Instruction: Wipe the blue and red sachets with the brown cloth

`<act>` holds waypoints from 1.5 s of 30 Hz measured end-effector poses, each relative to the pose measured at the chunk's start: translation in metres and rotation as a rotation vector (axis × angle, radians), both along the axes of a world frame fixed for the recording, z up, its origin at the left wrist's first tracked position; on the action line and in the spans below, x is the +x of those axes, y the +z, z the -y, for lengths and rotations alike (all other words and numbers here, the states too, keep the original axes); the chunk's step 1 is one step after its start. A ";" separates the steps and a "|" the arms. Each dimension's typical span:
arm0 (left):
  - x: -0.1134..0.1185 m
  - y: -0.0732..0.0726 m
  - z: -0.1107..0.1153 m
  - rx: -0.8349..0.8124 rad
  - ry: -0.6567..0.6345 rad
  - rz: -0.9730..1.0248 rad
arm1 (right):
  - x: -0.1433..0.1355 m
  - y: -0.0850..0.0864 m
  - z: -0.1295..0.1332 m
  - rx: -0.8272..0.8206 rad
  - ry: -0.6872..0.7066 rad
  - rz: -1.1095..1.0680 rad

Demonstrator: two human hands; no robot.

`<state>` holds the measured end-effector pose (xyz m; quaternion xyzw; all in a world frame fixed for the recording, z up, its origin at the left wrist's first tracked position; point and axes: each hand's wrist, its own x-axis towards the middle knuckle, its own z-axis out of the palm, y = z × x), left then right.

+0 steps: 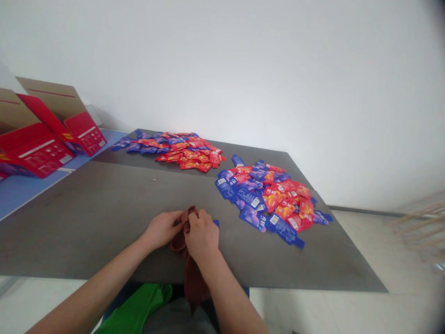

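A brown cloth (196, 280) is bunched up between my two hands near the table's front edge, its lower part hanging down over that edge. My left hand (162, 229) pinches the cloth from the left side. My right hand (202, 235) is closed on its upper part, with the fingers curled over it. A small bit of blue packaging (216, 223) shows just beyond my right hand; the rest of it is hidden. To the right lies a heap of blue and red flat packets (253, 197).
Another heap of red and blue packets (187, 150) lies farther back on the grey table (104, 208). Open red cardboard boxes (38, 148) stand on a blue surface (21, 188) at the left. A green cloth (139, 308) is at my lap. A white wall rises behind.
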<state>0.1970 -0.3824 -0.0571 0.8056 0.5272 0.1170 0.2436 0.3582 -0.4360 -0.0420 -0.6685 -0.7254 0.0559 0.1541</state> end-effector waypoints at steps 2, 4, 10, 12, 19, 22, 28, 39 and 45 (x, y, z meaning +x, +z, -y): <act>0.000 0.000 0.000 0.020 -0.003 -0.032 | 0.021 -0.006 0.000 -0.031 -0.108 0.006; 0.000 -0.001 -0.001 0.039 -0.008 -0.051 | 0.053 -0.007 0.000 -0.083 -0.241 0.028; 0.000 -0.002 -0.002 0.036 0.004 -0.057 | 0.053 0.012 0.000 -0.037 -0.169 0.052; 0.000 -0.001 -0.002 0.030 0.000 -0.055 | 0.026 0.012 0.000 0.009 -0.056 0.024; 0.001 0.001 0.001 0.051 -0.006 -0.083 | 0.058 -0.003 0.001 -0.106 -0.249 0.030; 0.002 0.002 0.002 0.051 0.008 -0.081 | 0.075 0.003 0.001 -0.087 -0.290 0.040; 0.001 0.000 0.002 0.039 0.013 -0.091 | 0.010 0.003 0.005 0.035 -0.024 -0.062; 0.002 -0.003 0.004 0.098 0.022 -0.129 | 0.054 0.003 0.002 -0.025 -0.193 0.011; 0.003 -0.004 0.006 0.089 0.012 -0.129 | 0.015 -0.008 0.007 -0.022 -0.079 -0.047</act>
